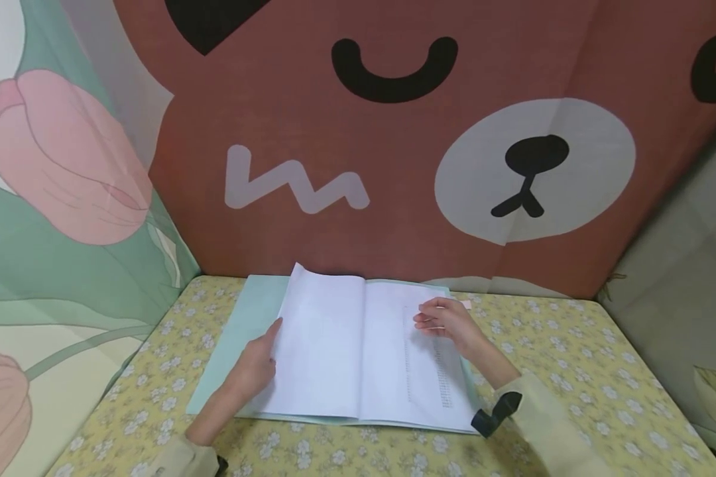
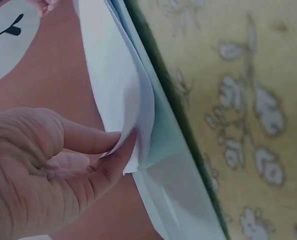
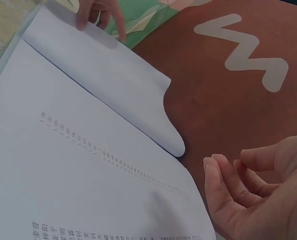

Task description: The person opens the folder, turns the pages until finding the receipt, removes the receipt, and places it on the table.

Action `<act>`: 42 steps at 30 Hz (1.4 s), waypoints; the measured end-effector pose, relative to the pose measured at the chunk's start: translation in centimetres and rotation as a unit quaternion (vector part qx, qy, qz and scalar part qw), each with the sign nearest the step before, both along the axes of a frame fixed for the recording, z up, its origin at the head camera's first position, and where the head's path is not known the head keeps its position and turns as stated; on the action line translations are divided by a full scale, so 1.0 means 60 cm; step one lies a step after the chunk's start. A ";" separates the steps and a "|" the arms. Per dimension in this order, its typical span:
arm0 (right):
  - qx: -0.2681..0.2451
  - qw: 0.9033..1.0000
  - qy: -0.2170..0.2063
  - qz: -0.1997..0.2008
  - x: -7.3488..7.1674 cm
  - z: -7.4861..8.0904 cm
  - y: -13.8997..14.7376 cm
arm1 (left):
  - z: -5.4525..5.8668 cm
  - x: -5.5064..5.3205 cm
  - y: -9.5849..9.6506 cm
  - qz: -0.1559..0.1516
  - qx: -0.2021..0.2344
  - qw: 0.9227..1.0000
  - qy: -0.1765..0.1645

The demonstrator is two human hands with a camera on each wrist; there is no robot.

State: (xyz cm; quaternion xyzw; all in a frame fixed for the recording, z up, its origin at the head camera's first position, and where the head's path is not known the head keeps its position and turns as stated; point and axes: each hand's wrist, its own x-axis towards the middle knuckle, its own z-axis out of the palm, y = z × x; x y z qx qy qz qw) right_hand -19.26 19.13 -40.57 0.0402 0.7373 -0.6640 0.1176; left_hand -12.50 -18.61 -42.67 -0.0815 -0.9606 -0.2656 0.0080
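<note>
A light green folder lies spread on the table with white sheets in it. My left hand pinches the outer edge of the left-hand pages between thumb and fingers. In the left wrist view those pages bow up from the cover. Over the printed right-hand page hovers my right hand, its fingers loosely bent and holding nothing. Columns of small numbers and characters run down that page in the right wrist view. The left-hand pages' facing side looks blank.
Beneath the folder is a yellow flowered tablecloth. A brown bear-print cloth rises behind the table, and a tulip-print cloth stands on the left. A small pale pink tab shows beside the folder's right edge.
</note>
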 end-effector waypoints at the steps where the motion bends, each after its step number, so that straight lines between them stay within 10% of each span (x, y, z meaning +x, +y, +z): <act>1: 0.003 1.000 0.000 0.000 0.000 0.000 0.001 | -0.001 0.000 0.000 -0.004 -0.010 1.000 0.003; 10: 0.012 1.000 0.004 -0.003 -0.002 -0.003 0.009 | -0.017 -0.001 -0.007 -0.063 -0.158 0.982 0.076; 18: 0.022 1.000 0.006 -0.005 -0.008 -0.004 0.016 | -0.007 -0.025 -0.019 -0.321 -0.268 0.886 0.200; 25: 0.014 1.000 0.024 -0.013 -0.005 -0.006 0.018 | -0.005 -0.030 -0.006 -0.392 -0.288 0.857 0.168; 30: 0.016 0.998 0.047 -0.030 -0.006 -0.004 0.019 | -0.005 -0.026 0.001 -0.384 -0.299 0.864 0.129; 36: 0.041 0.996 0.072 -0.046 -0.009 -0.005 0.025 | -0.006 -0.026 0.004 -0.346 -0.194 0.918 -0.005; 42: 0.093 0.988 0.111 -0.057 -0.013 -0.011 0.032 | -0.015 -0.030 0.000 -0.346 -0.126 0.927 -0.064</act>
